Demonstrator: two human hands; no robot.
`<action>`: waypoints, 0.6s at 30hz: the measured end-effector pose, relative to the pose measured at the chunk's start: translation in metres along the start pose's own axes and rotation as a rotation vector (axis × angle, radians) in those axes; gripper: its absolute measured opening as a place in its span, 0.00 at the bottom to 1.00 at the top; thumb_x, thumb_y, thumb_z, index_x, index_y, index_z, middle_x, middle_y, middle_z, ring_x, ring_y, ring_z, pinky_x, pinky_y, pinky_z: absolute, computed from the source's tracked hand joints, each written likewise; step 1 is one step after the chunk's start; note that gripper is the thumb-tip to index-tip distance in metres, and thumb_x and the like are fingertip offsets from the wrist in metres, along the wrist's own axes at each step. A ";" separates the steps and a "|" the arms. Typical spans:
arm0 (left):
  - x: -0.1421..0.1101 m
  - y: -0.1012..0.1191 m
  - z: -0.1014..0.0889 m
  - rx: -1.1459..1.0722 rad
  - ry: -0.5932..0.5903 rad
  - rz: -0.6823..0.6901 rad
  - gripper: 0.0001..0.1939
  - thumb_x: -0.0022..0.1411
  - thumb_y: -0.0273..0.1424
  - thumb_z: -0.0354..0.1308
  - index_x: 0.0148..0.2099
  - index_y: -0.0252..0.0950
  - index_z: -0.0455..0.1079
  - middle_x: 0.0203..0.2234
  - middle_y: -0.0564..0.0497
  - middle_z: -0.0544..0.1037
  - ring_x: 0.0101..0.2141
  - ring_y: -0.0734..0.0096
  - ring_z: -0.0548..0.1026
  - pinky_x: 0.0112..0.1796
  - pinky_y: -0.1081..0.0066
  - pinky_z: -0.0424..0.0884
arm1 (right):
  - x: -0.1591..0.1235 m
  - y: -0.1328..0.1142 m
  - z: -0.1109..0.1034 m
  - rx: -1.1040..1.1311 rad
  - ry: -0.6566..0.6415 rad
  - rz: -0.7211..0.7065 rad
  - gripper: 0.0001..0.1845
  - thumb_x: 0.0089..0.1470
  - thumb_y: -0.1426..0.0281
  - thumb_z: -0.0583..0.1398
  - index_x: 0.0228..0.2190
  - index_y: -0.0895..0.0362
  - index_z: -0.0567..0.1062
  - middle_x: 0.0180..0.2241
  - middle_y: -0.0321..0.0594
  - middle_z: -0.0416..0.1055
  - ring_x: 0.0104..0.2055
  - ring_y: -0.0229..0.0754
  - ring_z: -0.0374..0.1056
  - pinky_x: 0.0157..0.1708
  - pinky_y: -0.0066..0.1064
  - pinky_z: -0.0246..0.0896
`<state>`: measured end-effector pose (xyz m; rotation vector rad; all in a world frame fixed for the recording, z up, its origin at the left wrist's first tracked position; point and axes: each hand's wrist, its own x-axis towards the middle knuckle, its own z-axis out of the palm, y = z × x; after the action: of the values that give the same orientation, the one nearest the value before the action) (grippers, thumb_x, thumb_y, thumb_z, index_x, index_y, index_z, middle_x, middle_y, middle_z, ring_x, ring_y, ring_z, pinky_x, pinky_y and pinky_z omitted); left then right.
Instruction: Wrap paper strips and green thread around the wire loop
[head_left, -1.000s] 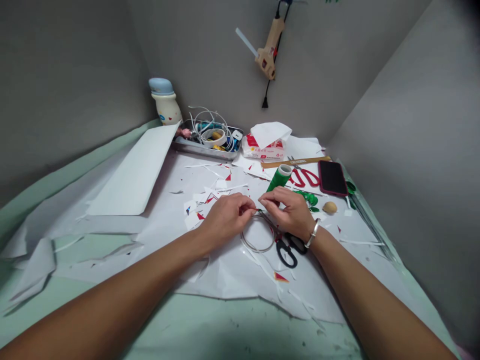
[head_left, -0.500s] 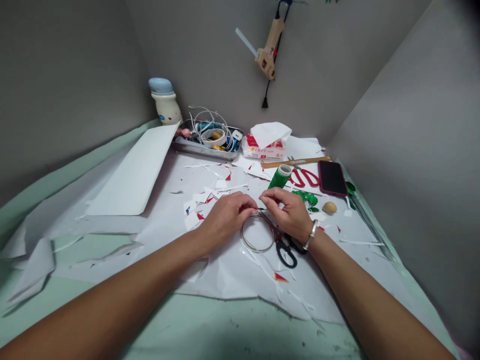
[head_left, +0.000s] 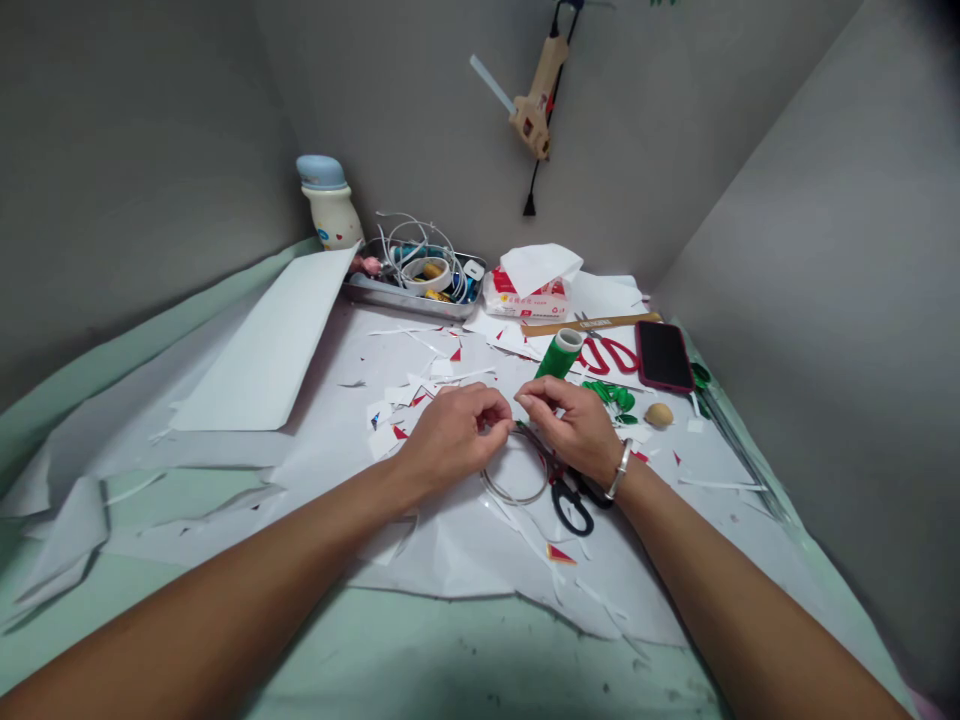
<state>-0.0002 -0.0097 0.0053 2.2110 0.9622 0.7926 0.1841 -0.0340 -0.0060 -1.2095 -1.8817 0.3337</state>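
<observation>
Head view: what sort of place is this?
Probably a craft work table in a corner: a beige plastic glue gun hangs against the grey wall, black-handled metal scissors lie by the right hand, and small white paper scraps litter the surface.

The thin ring (head_left: 515, 502) is silvery, the thread spool (head_left: 556, 361) green with a white rim, the near scissors (head_left: 556, 470) black-handled, the far pair (head_left: 616, 344) red-handled. I see a cream bottle (head_left: 334, 216) capped in light blue.
</observation>
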 end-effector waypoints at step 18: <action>0.005 -0.005 -0.005 0.049 0.130 -0.092 0.04 0.55 0.27 0.54 0.30 0.37 0.70 0.26 0.52 0.74 0.29 0.71 0.70 0.34 0.70 0.65 | -0.003 -0.003 0.002 -0.110 -0.139 -0.194 0.08 0.56 0.73 0.57 0.33 0.55 0.77 0.27 0.38 0.74 0.31 0.38 0.66 0.34 0.30 0.62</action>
<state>-0.0026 -0.0016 0.0067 2.1607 1.1485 0.8881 0.1813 -0.0377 -0.0068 -1.0868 -2.1429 0.2150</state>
